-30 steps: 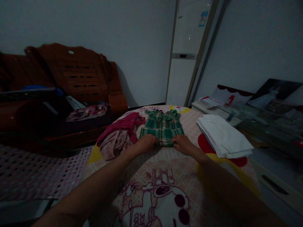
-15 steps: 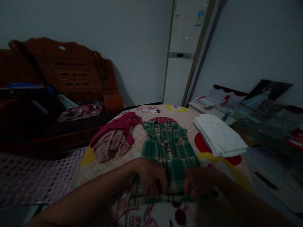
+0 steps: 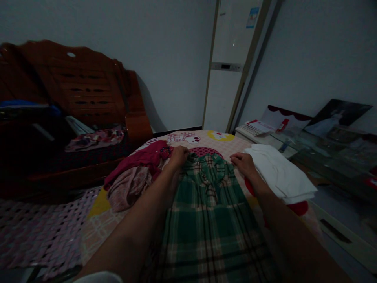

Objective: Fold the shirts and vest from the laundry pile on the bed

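Observation:
A green plaid dress (image 3: 209, 220) with a ruffled neckline lies spread along the middle of the table, its lower end running out of view at the bottom. My left hand (image 3: 179, 156) is closed at the dress's far left shoulder, the fingertips pinched on the cloth edge. Across from it, my right hand (image 3: 244, 163) has its fingers pressed together at the far right shoulder edge; the grip there is small and dim. Left of the dress, a magenta garment (image 3: 138, 159) lies crumpled beside a dusty-pink one (image 3: 128, 188). White folded cloth (image 3: 278, 171) rests to the right, near my right wrist.
The round table wears a patterned cloth (image 3: 188, 138). A wooden sofa (image 3: 88, 94) with clothes on it stands at left, above a woven pink seat (image 3: 44, 232). A tall white cabinet-like unit (image 3: 224, 94) fills the corner. At right stands a glass-topped cabinet (image 3: 326, 157).
Both hands have moved from the dress's near end up to its shoulders. The near part, earlier gathered under my hands, now stretches toward me. The view has shifted slightly.

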A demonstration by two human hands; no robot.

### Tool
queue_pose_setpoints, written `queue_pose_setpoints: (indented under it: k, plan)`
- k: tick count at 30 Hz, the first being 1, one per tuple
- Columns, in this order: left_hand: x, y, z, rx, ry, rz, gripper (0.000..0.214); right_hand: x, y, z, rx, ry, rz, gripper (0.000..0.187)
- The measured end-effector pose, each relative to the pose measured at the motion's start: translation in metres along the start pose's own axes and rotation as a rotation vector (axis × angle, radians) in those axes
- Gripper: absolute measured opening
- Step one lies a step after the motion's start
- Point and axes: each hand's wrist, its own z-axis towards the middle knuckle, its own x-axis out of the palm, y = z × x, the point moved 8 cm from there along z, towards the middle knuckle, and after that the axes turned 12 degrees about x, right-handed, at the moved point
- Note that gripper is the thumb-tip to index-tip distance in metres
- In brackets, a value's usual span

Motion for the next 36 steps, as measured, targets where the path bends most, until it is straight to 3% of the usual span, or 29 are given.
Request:
queue_pose_setpoints:
  k: [3,6,11,15,19,23,26,29,33,36]
  plan:
    - [0.011,0.01,0.01,0.0,-0.003,0.042,0.032,0.013,-0.007,0.02,-0.009,-0.023,-0.222,0.027]
    - [0.025,0.014,0.014,0.018,0.08,0.084,0.033,0.034,-0.011,0.032,-0.01,0.044,-0.394,0.027]
    - [0.036,0.014,0.008,0.01,0.106,0.169,0.03,0.057,-0.017,0.038,0.008,0.09,-0.476,0.023]
    - [0.032,0.018,0.009,-0.011,0.052,0.081,0.027,0.035,-0.023,0.041,0.1,-0.059,-0.364,0.021]
    - [0.022,0.032,0.01,-0.118,-0.042,-0.024,0.025,0.0,-0.036,0.041,0.266,-0.275,-0.441,0.017]
    - [0.022,0.034,0.01,-0.153,-0.041,-0.038,0.024,0.005,-0.045,0.042,0.307,-0.175,-0.593,0.017]
    - [0.024,0.03,0.011,-0.127,-0.025,-0.025,0.024,0.014,-0.037,0.041,0.211,-0.146,-0.602,0.022]
    - [0.025,0.03,0.013,-0.111,-0.015,-0.053,0.025,0.02,-0.018,0.037,0.023,-0.171,-0.482,0.029]
    - [0.027,0.032,0.015,-0.102,0.006,-0.089,0.025,0.042,0.001,0.031,-0.242,0.044,-0.257,0.024]
    - [0.027,0.033,0.016,-0.089,0.012,-0.117,0.024,0.049,-0.001,0.03,-0.268,0.181,-0.142,0.018]
